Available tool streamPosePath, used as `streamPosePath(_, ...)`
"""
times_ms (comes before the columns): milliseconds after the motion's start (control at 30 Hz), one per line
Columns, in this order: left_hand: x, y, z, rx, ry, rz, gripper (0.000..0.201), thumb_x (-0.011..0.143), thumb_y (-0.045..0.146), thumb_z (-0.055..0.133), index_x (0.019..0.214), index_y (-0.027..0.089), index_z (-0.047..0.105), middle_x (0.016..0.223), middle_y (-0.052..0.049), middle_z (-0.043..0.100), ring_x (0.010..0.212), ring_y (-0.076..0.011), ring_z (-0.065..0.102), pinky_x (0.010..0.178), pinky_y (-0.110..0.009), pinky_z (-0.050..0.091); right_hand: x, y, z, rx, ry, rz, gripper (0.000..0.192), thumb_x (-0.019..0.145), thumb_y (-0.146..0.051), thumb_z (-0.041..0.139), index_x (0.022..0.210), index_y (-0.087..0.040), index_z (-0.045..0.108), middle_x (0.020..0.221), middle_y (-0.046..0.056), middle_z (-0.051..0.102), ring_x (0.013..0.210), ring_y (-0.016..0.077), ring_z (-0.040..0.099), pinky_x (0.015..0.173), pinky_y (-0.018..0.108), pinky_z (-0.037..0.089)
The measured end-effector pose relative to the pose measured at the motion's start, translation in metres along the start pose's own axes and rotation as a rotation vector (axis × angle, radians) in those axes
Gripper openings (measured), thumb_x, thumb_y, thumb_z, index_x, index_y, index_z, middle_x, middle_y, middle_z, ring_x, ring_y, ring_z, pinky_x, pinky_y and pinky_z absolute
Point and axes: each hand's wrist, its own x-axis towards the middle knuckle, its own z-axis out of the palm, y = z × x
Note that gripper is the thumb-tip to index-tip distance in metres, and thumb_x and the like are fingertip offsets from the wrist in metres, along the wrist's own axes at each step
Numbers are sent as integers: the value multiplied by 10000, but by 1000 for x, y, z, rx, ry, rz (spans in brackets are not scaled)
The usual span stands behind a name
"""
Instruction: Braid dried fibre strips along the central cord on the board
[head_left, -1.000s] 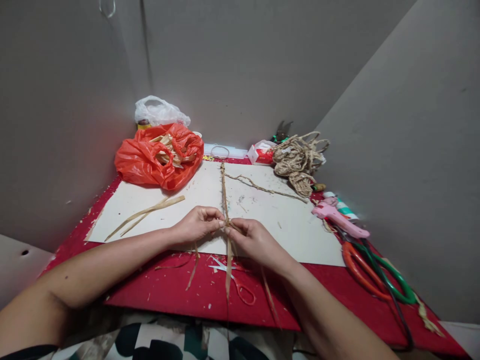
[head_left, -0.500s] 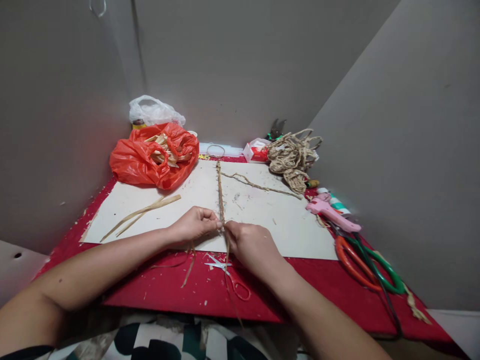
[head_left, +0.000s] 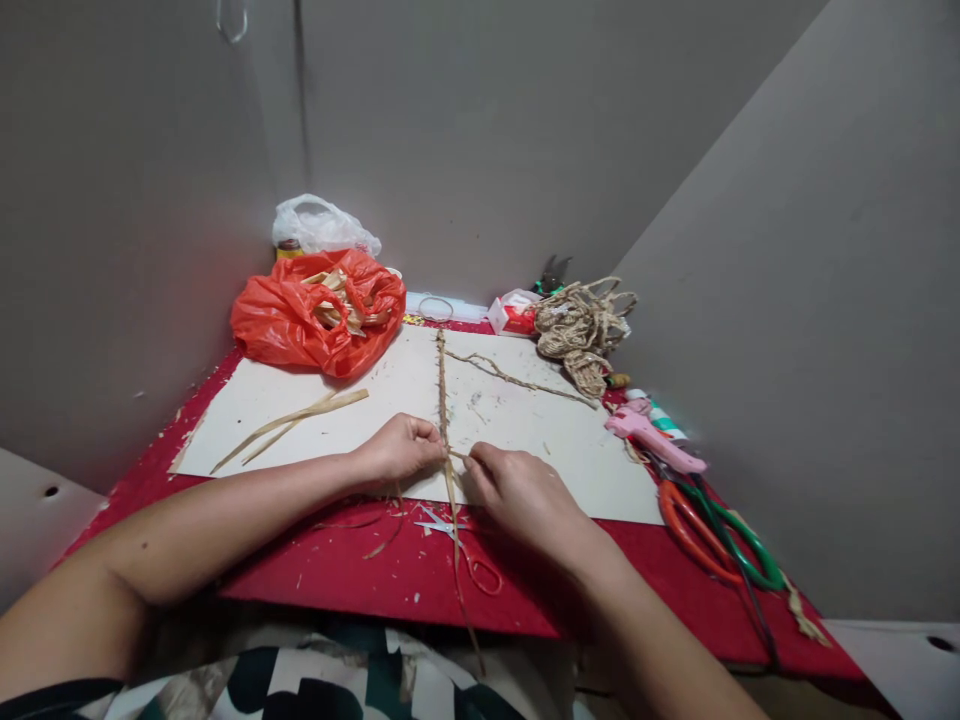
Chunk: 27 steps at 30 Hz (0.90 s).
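Observation:
A thin braided cord point(head_left: 442, 385) of brown plant fibre runs from the far edge of a pale board point(head_left: 360, 430) down to my hands. My left hand point(head_left: 405, 448) pinches the cord's near end between thumb and fingers. Just right of it, my right hand point(head_left: 506, 480) grips a fibre strand point(head_left: 456, 455) drawn out sideways from the braid. Another loose strand point(head_left: 459, 590) hangs from the braid over the table edge. Beneath it lie small scissors point(head_left: 476, 572) with a red handle. A thin twisted strand point(head_left: 517, 378) branches to the right.
At the back left sits a red plastic bag point(head_left: 315, 330) of dry husks. Loose husk strips point(head_left: 292, 420) lie before it. On the right are a rope bundle point(head_left: 581, 325), a pink glue gun point(head_left: 652, 440) and large shears point(head_left: 697, 540). Grey walls enclose the red-covered table point(head_left: 352, 575).
My right hand has moved a little to the right, away from my left, pulling a strand out sideways. The left hand stays on the braid. The view has shifted slightly.

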Motion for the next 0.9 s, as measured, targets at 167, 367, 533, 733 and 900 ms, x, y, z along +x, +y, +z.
streamPosePath(167, 2, -3, 0, -5, 8, 39, 199, 629, 318, 593, 589, 130, 542, 474, 61, 430, 459, -54, 326, 475, -205, 234, -2, -13, 7, 272, 9, -31, 290, 898, -264, 365, 727, -166, 578, 696, 63, 643, 615, 147, 544, 578, 237, 317)
streamPosePath(367, 4, -6, -3, -114, -56, 58, 132, 612, 246, 604, 597, 116, 584, 518, 32, 525, 502, -69, 427, 539, -212, 326, -3, -38, 30, 360, 54, 32, 317, 900, -237, 342, 742, -155, 604, 714, 78, 660, 630, 155, 571, 618, 239, 357)
streamPosePath(533, 0, 0, -5, -187, -48, 49, 162, 600, 264, 659, 596, 113, 602, 533, 27, 543, 511, -65, 427, 533, -204, 314, -7, -47, 34, 179, 52, 126, 303, 901, -234, 360, 817, -155, 641, 803, 125, 698, 712, 191, 629, 639, 258, 356)
streamPosePath(733, -6, 5, -6, -222, -62, 24, 197, 599, 287, 698, 603, 114, 605, 538, 11, 573, 507, -70, 451, 534, -207, 335, -14, -60, 32, -31, 65, 127, 318, 913, -227, 336, 952, -124, 634, 786, 145, 700, 660, 212, 640, 588, 283, 331)
streamPosePath(900, -5, 3, -7, -299, -58, -29, 193, 561, 247, 721, 636, 114, 603, 588, -15, 624, 509, -75, 499, 543, -206, 359, -43, -61, 12, 118, -35, -121, 337, 915, -343, 389, 769, -167, 636, 674, 79, 676, 573, 163, 586, 542, 258, 307)
